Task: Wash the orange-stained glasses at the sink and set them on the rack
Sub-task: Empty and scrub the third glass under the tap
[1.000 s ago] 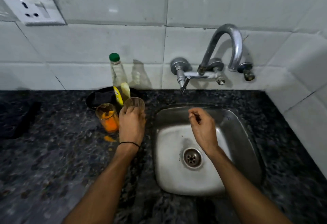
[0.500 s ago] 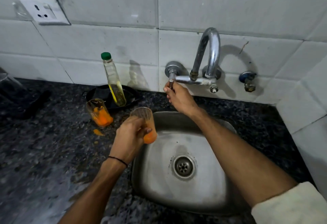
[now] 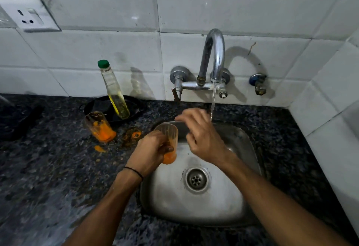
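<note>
Water now runs from the tap (image 3: 213,57), and the right hand (image 3: 203,139) has left its handle, fingers loose and seemingly empty though blurred, nearing the glass (image 3: 170,137) that the left hand (image 3: 148,153) holds in its grip over the sink (image 3: 229,197), so rinsing can start.

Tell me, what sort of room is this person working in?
Probably a home kitchen: a small steel sink set into a dark speckled stone counter, a wall-mounted tap running water against white tiles, and a green-capped bottle of yellowish liquid nearby.
</note>
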`<state>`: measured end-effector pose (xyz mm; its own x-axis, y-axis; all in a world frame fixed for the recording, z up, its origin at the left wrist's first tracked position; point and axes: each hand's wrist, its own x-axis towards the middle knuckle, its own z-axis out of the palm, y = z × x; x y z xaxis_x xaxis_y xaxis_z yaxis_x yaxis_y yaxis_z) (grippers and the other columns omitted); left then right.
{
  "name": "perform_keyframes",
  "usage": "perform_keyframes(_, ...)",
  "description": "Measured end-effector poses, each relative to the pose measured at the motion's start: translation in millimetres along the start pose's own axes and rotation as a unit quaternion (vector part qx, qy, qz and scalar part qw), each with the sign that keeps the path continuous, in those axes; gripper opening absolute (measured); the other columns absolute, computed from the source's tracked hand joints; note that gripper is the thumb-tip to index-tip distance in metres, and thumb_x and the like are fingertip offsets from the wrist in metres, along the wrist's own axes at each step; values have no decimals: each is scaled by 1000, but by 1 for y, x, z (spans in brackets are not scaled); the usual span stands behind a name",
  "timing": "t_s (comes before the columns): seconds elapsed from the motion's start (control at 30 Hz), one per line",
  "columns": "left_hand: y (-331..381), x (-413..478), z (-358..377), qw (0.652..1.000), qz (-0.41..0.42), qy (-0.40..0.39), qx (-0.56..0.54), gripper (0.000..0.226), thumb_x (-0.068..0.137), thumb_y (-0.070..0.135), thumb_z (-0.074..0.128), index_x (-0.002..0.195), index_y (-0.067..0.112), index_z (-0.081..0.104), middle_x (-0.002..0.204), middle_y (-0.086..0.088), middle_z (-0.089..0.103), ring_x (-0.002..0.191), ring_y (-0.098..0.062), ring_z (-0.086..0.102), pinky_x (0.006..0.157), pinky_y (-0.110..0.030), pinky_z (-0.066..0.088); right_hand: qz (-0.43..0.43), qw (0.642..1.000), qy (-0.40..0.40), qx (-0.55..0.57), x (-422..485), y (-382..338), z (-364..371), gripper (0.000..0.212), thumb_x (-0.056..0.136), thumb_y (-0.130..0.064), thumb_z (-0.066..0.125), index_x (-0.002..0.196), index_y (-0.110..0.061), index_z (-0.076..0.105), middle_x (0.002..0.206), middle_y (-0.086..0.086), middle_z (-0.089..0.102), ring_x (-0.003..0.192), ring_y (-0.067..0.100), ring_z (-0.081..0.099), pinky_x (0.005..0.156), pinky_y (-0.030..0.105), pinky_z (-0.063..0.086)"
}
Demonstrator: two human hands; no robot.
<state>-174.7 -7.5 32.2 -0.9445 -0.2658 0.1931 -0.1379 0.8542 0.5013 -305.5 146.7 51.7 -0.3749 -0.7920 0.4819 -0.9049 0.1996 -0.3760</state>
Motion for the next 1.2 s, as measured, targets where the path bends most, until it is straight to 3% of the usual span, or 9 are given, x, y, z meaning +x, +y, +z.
perform_keyframes(0.17, 15, 22, 9, 992, 89, -86, -18, 12, 81, 19, 71, 92, 18, 68, 97, 0, 68, 91, -20, 65, 76, -30, 51, -43, 964, -253, -70, -24, 8, -14, 37, 86, -33, 42, 112, -16, 62, 117, 2, 60, 119, 21, 48, 102, 41, 33)
perform_keyframes(0.33, 23, 25, 24, 978, 150, -137, -48, 20, 82, 22, 70, 102, 21, 70, 119, 9, 64, 111, -17, 63, 85, -27, 51, 40, 943, -331, -11, -23, 9, -27, 8, 92, -24, 66, 96, -18, 69, 109, 0, 61, 100, 20, 60, 86, 43, 53)
perform_keyframes(0.5, 28, 7, 39, 930, 35, -72, -358, 86, 82, 0, 75, 150, 25, 30, 162, 6, 21, 135, -2, 44, 90, -15, 52, 100, 963, -250, -7, -36, 10, -36, 13, 89, -14, 71, 100, -20, 71, 107, 0, 63, 103, 15, 59, 92, 35, 52)
perform_keyframes(0.63, 26, 18, 50, 867, -40, -192, -459, 76, 74, -2, 82, 136, 23, 46, 121, 3, 64, 106, -11, 65, 83, -27, 57, 140, 960, -238, 42, -34, -2, -44, 9, 90, -12, 69, 87, -21, 67, 91, -16, 56, 92, -1, 53, 84, 20, 43)
perform_keyframes(0.77, 17, 37, 55, 832, -46, -269, -482, 58, 67, -10, 80, 118, 10, 60, 98, 2, 72, 93, -14, 68, 78, -30, 56, 225, 939, -253, 62, -25, -22, -50, 10, 88, -11, 69, 93, -20, 70, 97, -6, 68, 94, 7, 62, 85, 29, 50)
perform_keyframes(0.9, 43, 33, 74, 878, -68, -107, -462, 29, 70, 9, 74, 88, 12, 51, 81, 0, 61, 73, -4, 55, 64, -26, 51, 367, 910, -186, 43, -12, -41, -27, 10, 89, -11, 56, 93, -18, 61, 101, 4, 70, 96, 22, 66, 87, 41, 54)
perform_keyframes(0.97, 56, 28, 84, 933, -115, 1, -342, 25, 74, 43, 52, 90, 25, 52, 88, 6, 64, 85, -11, 62, 75, -38, 55, 471, 877, -64, 72, -4, -50, -10, 11, 95, -19, 52, 95, -11, 61, 104, 10, 69, 99, 29, 65, 87, 42, 53)
perform_keyframes(1.03, 63, 25, 85, 954, -139, 59, -260, 28, 76, 51, 37, 92, 31, 49, 93, 9, 64, 92, -21, 62, 79, -50, 53, 510, 858, 1, 60, 1, -52, 2, 20, 100, -25, 49, 94, -11, 62, 104, 11, 69, 99, 29, 64, 83, 37, 50)
perform_keyframes(1.2, 47, 38, 61, 911, -72, -80, -399, 55, 67, 29, 80, 114, 25, 52, 102, 4, 68, 97, -17, 66, 80, -31, 56, 366, 922, -105, 70, -9, -28, -29, 17, 95, -23, 59, 81, -17, 66, 81, -3, 71, 86, 18, 65, 94, 42, 48)
